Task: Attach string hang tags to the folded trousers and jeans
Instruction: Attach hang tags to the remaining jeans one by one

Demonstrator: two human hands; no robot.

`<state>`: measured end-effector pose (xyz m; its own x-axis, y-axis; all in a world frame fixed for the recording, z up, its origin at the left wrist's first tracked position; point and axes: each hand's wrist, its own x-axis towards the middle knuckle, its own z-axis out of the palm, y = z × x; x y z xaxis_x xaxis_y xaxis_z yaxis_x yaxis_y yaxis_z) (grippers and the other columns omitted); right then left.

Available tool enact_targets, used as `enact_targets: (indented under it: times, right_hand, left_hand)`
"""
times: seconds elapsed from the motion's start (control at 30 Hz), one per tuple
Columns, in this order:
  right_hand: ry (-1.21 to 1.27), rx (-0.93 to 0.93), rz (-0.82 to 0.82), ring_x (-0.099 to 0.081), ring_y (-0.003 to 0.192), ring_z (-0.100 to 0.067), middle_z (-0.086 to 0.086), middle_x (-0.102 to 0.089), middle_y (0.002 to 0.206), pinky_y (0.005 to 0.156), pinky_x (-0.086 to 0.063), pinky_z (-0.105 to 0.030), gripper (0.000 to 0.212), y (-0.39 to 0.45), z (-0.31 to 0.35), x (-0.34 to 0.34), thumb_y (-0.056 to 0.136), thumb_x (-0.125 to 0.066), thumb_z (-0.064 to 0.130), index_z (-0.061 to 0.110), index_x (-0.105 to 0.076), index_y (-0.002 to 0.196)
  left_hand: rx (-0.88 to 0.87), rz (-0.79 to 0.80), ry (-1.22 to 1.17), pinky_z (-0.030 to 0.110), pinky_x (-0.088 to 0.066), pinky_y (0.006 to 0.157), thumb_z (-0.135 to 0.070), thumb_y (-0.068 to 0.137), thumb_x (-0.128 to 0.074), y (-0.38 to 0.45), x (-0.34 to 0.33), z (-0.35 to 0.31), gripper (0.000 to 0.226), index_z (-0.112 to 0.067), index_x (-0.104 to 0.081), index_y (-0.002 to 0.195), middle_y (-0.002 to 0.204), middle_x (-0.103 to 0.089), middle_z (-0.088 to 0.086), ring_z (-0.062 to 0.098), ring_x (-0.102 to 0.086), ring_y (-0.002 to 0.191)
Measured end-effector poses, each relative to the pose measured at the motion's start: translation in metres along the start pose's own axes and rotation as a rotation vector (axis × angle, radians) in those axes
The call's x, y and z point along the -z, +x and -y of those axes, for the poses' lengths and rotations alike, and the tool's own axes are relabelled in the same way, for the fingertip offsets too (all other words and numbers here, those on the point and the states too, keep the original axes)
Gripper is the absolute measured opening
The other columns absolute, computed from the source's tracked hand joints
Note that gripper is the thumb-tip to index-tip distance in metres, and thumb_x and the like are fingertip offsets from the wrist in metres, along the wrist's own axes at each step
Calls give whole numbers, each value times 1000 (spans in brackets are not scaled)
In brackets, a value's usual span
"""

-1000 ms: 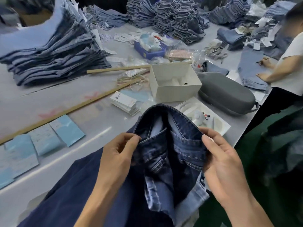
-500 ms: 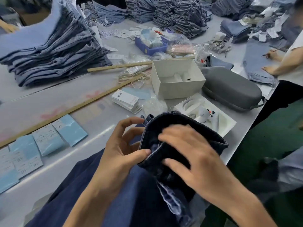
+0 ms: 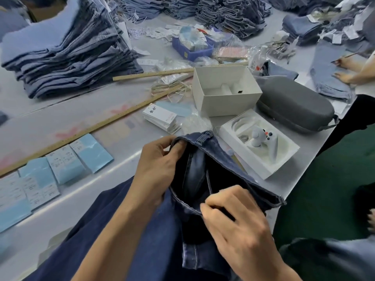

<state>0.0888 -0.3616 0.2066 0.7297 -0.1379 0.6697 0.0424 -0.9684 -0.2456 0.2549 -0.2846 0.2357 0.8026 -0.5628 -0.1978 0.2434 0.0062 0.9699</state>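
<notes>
Busy garment-shop worktop (image 3: 125, 126), pale grey and covered in denim and packing stuff, was where all this sat. Nearest the camera, a dark pair of jeans (image 3: 205, 179) lay over the front edge with the waist held open: the left hand (image 3: 156, 169) gripped the far side of the waistband, fingers curled round the edge, and the right hand (image 3: 237, 224) pinched the near rim, fingers bunched together on the cloth. No tag or string was in either hand, so I'd guess this was the step of finding a spot to tie on, maybe a belt loop or inside label. Next move probably needed one hand freed to fetch a tag and a string while the other kept the waist open. To the left lay a row of blue and white hang tags (image 3: 65, 165) with print too small to read. Just past the jeans sat a small stack of white cards (image 3: 160, 118) with two bold characters I couldn't make out properly, and beyond it a bundle of pale strings (image 3: 172, 89). Right of that were an open white box (image 3: 225, 90), a tray holding a white controller (image 3: 261, 138), and a grey case (image 3: 294, 106). Further back stood tall stacks of folded jeans (image 3: 67, 57), and another person's hands (image 3: 345, 69) worked on the far right.
</notes>
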Motion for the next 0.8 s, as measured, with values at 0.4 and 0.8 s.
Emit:
enact_targets:
  times: [0.4,0.8]
  right_hand:
    - [208,-33,113,-65,86,-20,-4,-71,110,74,-52,-35,6,-1,13,10,94,-71,6,4,-76,95]
    - [323,-6,226,-63,94,-27,-7,-66,117,83,-52,-39,14,10,16,9,100,-62,12,7,-73,107]
  left_hand:
    - [38,78,-275,36,-61,63,-7,99,-57,-8,5,-4,18,-10,-67,114,88,-75,21,27,-72,72]
    - [-674,215,1100,37,-52,79,-40,97,-62,15,-29,-32,17,-30,-72,106,105,-73,-2,27,-65,100]
